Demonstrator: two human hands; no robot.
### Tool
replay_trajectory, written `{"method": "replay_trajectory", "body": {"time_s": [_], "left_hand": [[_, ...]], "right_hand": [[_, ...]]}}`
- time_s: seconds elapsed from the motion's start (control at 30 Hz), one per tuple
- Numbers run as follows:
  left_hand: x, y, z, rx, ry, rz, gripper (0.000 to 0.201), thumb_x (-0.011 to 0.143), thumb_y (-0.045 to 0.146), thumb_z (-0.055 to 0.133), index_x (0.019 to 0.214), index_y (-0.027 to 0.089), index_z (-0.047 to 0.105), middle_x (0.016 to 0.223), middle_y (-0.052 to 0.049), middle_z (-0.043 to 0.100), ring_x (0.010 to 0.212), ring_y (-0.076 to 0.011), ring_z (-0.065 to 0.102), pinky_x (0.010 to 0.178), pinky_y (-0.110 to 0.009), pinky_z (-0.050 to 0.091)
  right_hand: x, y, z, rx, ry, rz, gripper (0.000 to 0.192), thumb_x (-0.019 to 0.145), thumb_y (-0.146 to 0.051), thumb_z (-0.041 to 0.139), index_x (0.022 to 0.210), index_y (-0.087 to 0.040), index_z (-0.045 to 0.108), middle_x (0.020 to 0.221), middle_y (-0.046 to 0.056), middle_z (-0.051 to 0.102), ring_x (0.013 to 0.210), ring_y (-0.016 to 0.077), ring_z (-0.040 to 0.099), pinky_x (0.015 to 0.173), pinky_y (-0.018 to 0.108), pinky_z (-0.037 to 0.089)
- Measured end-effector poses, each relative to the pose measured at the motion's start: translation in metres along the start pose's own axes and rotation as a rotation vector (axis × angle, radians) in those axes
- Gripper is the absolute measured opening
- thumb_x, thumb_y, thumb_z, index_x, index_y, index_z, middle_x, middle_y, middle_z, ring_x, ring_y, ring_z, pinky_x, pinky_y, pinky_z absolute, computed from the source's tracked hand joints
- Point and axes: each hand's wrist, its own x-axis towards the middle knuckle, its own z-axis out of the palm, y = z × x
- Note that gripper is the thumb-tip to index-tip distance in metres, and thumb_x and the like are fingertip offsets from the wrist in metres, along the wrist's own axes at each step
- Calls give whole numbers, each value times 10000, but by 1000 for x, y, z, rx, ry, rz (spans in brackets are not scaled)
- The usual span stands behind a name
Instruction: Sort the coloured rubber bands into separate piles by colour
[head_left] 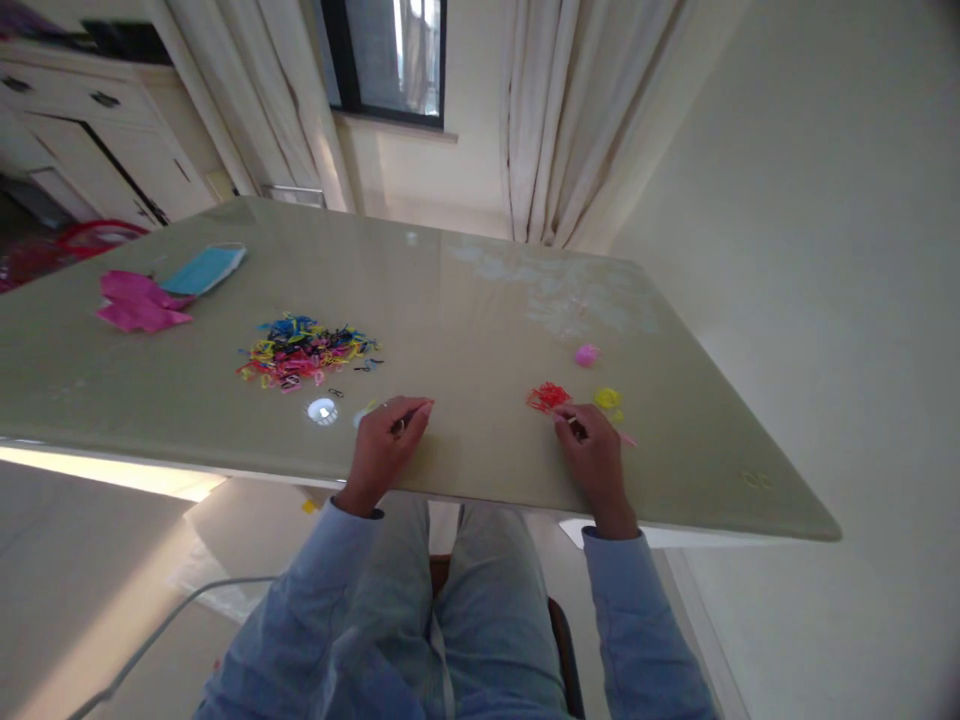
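Pale green table, mixed rubber bands heaped left.
Left hand pinches a small dark band; right hand grips a pink stick beside red bands. No readable writing.

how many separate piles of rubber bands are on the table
4: a big mixed-colour pile left of centre, a red pile by the right hand, a yellow pile beside it, a pink pile farther back.

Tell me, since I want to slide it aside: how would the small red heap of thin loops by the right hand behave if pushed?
The small red heap of thin loops looks light and loose, so it would probably scatter rather than slide together. The loops seem floppy. The glossy tabletop likely offers little grip.
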Motion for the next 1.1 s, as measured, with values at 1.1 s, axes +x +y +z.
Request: {"method": "replay_trajectory", "body": {"time_s": [1.1], "left_hand": [[15,-28,-54,548,-106,-263,200,886,251,518,838,190,702,951,-100,672,882,-237,629,769,-329,475]], "right_hand": [[0,3,-2,78,-106,15,243,849,-394,573,862,-194,711,826,75,695,707,198,618,661,333,489]]}}
